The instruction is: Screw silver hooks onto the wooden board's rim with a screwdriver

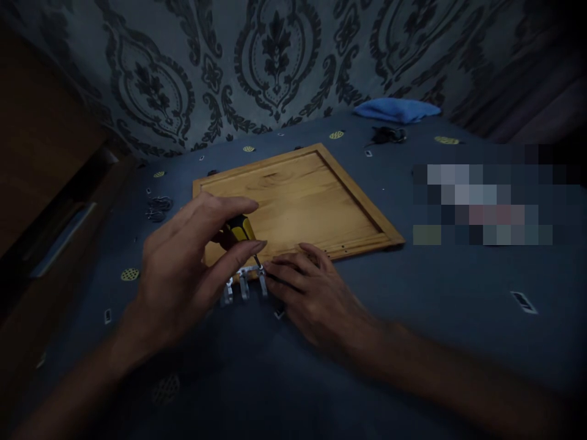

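Note:
A wooden framed panel (302,195) lies flat on a blue patterned bedcover (435,305). My left hand (183,269) is wrapped round a screwdriver (238,231) with a yellow and black handle, its tip pointing down at a silver metal hinge (245,281) at the panel's near edge. My right hand (307,290) rests on that edge, fingertips pressed together beside the hinge and the screwdriver tip. Whether the fingertips pinch a screw I cannot make out.
A folded blue cloth (397,110) and a dark small object (389,134) lie at the far right. More metal hardware (158,208) sits left of the panel. Dark wooden furniture (41,183) stands on the left, patterned wallpaper (275,55) behind.

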`<state>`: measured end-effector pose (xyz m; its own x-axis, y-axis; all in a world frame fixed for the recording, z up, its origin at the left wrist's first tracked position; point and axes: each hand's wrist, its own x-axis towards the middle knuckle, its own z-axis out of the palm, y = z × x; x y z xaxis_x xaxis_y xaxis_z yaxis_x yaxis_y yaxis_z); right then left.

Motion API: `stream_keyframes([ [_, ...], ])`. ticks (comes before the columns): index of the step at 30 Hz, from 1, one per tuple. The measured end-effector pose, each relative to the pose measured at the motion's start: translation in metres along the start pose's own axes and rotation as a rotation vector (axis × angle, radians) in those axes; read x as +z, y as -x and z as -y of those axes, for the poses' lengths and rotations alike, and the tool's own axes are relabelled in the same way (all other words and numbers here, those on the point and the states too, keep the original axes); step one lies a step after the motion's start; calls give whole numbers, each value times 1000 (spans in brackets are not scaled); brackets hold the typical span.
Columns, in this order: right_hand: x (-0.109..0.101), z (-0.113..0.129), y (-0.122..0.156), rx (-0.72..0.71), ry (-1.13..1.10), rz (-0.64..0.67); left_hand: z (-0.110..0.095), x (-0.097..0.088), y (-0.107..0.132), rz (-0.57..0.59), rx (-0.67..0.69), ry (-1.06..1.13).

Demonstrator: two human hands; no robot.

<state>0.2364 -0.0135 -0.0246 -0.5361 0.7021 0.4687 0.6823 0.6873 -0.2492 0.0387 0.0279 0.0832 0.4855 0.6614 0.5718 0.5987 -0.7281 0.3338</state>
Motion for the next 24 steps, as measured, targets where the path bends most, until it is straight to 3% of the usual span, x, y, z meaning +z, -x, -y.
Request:
stream_keyframes([
  [6, -3, 1, -1, 11, 4, 29, 0, 0, 0, 13, -60, 126],
  [11, -2, 0, 0, -2, -18, 42, 1, 1, 0, 3, -7, 43],
  [18, -1, -1, 0, 13, 1, 55, 0, 1, 1, -3, -56, 121],
  [24, -3, 0, 0, -6, -6, 23, 0, 1, 0, -5, -18, 45],
])
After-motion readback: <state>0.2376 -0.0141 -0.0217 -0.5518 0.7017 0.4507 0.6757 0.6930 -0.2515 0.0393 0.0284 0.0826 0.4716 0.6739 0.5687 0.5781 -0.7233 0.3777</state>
